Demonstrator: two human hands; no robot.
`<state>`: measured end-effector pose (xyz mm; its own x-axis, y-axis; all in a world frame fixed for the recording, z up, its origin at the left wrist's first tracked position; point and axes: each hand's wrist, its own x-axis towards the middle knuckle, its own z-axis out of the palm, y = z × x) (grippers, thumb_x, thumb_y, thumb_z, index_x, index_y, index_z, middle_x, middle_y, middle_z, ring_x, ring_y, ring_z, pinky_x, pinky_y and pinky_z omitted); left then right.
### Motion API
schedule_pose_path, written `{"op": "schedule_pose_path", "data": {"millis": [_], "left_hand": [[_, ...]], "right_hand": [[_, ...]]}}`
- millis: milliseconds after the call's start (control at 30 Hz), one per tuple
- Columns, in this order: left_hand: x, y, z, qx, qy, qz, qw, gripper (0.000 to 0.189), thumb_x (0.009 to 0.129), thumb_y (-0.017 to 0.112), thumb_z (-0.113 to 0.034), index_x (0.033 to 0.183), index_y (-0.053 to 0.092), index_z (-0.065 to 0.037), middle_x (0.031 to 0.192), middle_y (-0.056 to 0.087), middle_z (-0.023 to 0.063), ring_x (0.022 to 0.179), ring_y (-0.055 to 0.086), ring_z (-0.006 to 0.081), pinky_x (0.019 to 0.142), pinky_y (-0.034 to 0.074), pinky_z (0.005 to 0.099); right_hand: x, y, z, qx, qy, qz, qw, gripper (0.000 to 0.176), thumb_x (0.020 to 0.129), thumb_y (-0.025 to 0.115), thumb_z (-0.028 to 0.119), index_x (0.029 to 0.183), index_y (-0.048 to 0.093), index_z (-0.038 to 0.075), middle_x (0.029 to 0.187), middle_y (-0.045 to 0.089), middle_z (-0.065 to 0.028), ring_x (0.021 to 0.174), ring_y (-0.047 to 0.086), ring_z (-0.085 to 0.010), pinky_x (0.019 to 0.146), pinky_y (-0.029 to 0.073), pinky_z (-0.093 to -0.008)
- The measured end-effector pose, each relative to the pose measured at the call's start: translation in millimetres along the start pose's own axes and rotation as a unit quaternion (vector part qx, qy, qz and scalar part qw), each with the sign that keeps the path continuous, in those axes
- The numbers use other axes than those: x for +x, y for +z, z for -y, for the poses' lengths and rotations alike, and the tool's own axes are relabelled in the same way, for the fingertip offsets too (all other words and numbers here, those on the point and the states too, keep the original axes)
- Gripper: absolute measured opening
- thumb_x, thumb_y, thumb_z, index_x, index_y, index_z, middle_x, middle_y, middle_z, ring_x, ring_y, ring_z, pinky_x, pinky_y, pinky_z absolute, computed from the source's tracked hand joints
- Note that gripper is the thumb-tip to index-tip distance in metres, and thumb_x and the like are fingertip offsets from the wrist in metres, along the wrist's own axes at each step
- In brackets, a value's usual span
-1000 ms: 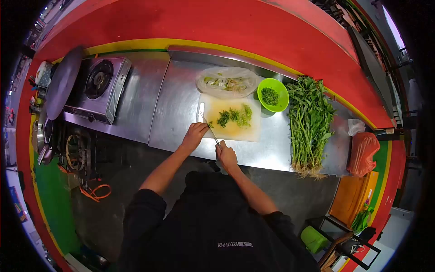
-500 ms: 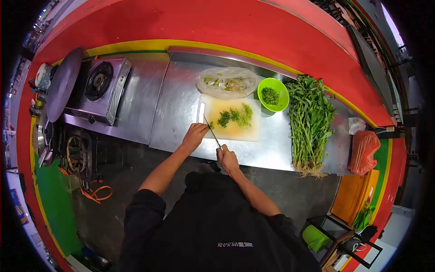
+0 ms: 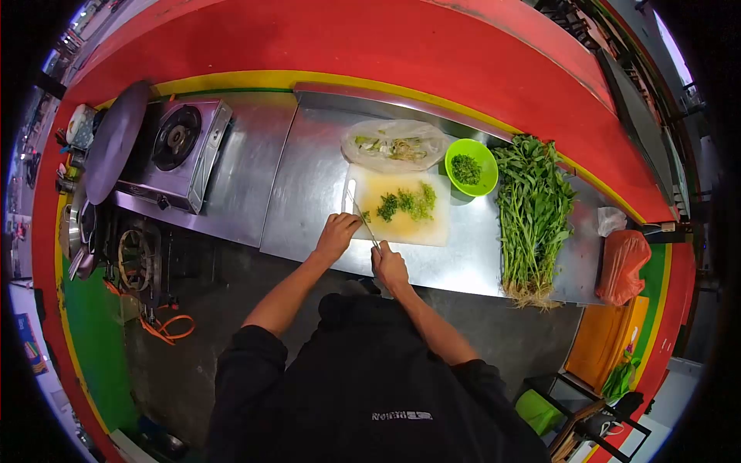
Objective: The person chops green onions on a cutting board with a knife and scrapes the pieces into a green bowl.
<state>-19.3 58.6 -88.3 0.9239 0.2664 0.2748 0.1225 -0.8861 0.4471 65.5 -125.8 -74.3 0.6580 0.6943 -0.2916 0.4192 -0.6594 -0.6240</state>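
The right hand point(image 3: 390, 266) is closed around the handle of a knife point(image 3: 363, 219), whose thin blade slants up and to the left over the near left part of the cutting board point(image 3: 428, 230). The left hand point(image 3: 338, 234) lies at the board's left edge with its fingers drawn together, the tips beside the blade and next to a few dark green scraps point(image 3: 367, 217); whether it pinches any of them, I cannot tell.

The chopped greens point(image 3: 406, 202) lie in the middle of the board in a loose, uneven band — deep green at the left, turning pale yellow-green toward the right. The pieces are fine and look fluffy, heaped in small clumps. The board itself is whitish with a broad yellow stain under the greens, and has a handle slot near its left end.

Just beyond the board sits a clear plastic bag point(image 3: 395, 147) with pale stalks inside. A lime-green bowl point(image 3: 487, 160) stands near the board's far right corner, holding more cut greens — darker ones. Farther right, a big leafy bundle point(image 3: 534, 220) lies across the steel counter point(image 3: 309, 166), its pale roots at the near edge.
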Motion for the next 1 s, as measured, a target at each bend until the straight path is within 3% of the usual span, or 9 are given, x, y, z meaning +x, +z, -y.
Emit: {"op": "schedule_pose_path", "data": {"millis": [333, 700, 1000], "left_hand": [[1, 1, 8, -0.031, 0.038, -0.023, 0.999, 0.031, 0.082, 0.059, -0.001, 0.11, 0.071, -0.002, 0.114, 0.071, 0.0091, 0.106, 0.064, 0.0252, 0.093, 0.046, 0.0398], [0, 4, 2, -0.012, 0.024, -0.017, 0.999, 0.028, 0.081, 0.06, -0.002, 0.107, 0.072, -0.002, 0.111, 0.069, 0.0084, 0.107, 0.063, 0.0247, 0.093, 0.045, 0.0403], [-4, 4, 2, -0.007, -0.013, 0.02, 1.0, 0.031, 0.084, 0.059, -0.003, 0.113, 0.071, -0.003, 0.115, 0.066, 0.0073, 0.113, 0.061, 0.0242, 0.096, 0.044, 0.0398]], "right_hand": [[-17, -4, -11, 0.031, 0.009, 0.025, 0.999, 0.027, 0.102, 0.055, 0.032, 0.102, 0.053, 0.005, 0.073, 0.065, -0.0317, 0.075, 0.064, -0.0551, 0.066, 0.048, -0.0622], [-2, 11, -6, -0.016, -0.002, -0.009, 1.0, 0.028, 0.102, 0.055, 0.032, 0.104, 0.052, 0.005, 0.072, 0.064, -0.0334, 0.069, 0.063, -0.0562, 0.061, 0.05, -0.0635], [-15, 4, -9, 0.037, -0.004, -0.02, 0.999, 0.025, 0.102, 0.056, 0.029, 0.101, 0.052, 0.005, 0.071, 0.063, -0.033, 0.071, 0.062, -0.0559, 0.062, 0.047, -0.0631]]}}
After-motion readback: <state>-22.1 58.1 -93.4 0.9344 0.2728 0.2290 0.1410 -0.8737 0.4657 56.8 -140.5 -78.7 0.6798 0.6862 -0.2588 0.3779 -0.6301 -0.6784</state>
